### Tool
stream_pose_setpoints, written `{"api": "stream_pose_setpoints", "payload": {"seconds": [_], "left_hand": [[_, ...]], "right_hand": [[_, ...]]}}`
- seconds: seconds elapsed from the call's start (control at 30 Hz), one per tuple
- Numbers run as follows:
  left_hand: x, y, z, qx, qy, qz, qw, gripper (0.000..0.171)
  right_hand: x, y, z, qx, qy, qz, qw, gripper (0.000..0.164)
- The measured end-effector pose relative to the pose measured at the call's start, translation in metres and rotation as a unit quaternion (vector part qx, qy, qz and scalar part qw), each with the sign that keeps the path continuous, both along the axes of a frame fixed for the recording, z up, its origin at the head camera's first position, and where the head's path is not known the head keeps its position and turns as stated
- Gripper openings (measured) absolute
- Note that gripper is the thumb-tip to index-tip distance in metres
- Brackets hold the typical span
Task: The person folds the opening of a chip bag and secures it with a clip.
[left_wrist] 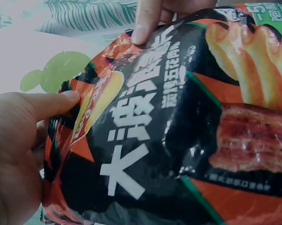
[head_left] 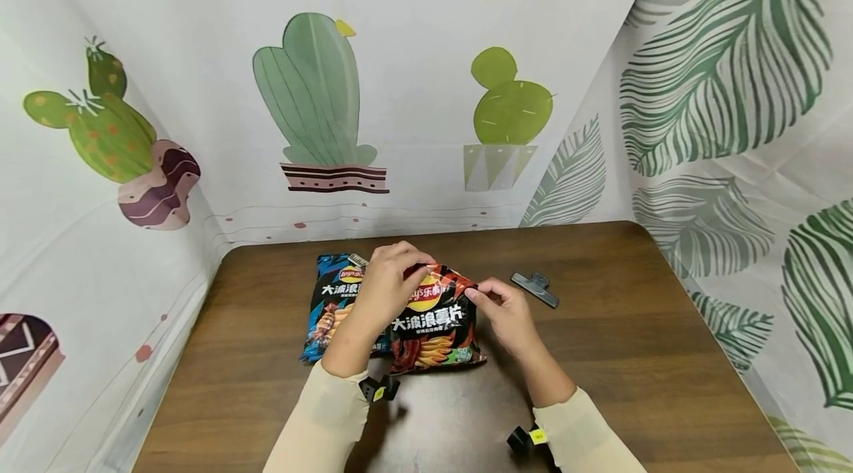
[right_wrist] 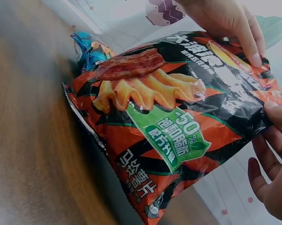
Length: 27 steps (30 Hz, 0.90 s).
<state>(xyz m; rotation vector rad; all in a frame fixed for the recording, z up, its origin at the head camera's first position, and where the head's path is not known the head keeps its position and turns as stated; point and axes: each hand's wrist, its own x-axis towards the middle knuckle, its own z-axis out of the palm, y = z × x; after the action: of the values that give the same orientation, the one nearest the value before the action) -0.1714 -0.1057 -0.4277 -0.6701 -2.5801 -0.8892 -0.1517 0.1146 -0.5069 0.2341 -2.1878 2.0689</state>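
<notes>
A red and black potato chip bag (head_left: 433,343) stands tilted near the middle of the table, its printed front facing me. My left hand (head_left: 386,284) pinches its top edge, thumb on the front, as the left wrist view shows with the thumb (left_wrist: 61,102) beside the yellow logo. With thumb and fingers, my right hand (head_left: 508,316) pinches the upper right side of the bag. In the right wrist view the bag's lower end (right_wrist: 145,173) hangs out toward the wooden table. Behind my left forearm lies a blue chip bag (head_left: 322,321), partly hidden.
A dark bulldog clip (head_left: 536,289) lies on the wooden table (head_left: 620,354), right of my right hand. Another clip (head_left: 358,260) sits at the top of the blue bag. A white cloth (head_left: 426,88) with printed cacti and leaves hangs behind the table and along its sides.
</notes>
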Motion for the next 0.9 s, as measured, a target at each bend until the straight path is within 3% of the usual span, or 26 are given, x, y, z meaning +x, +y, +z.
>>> {"api": "stream_pose_setpoints", "payload": {"seconds": [0.13,0.6,0.9], "left_hand": [[0.0008,-0.0010,0.0021,0.004,-0.021,-0.021,0.9996,0.010],[0.0016,-0.0047,0.0038,0.041,-0.069,-0.042,0.9959,0.014],[0.0008,-0.0077,0.0052,0.060,-0.120,-0.053,0.9896,0.020]], "right_hand": [[0.0003,0.0024,-0.0038,-0.014,-0.010,0.003,1.000,0.013],[-0.0002,0.0007,-0.0073,-0.037,0.006,0.007,0.999,0.013],[0.0013,-0.0002,-0.0056,-0.051,-0.012,-0.025,0.998,0.015]]}}
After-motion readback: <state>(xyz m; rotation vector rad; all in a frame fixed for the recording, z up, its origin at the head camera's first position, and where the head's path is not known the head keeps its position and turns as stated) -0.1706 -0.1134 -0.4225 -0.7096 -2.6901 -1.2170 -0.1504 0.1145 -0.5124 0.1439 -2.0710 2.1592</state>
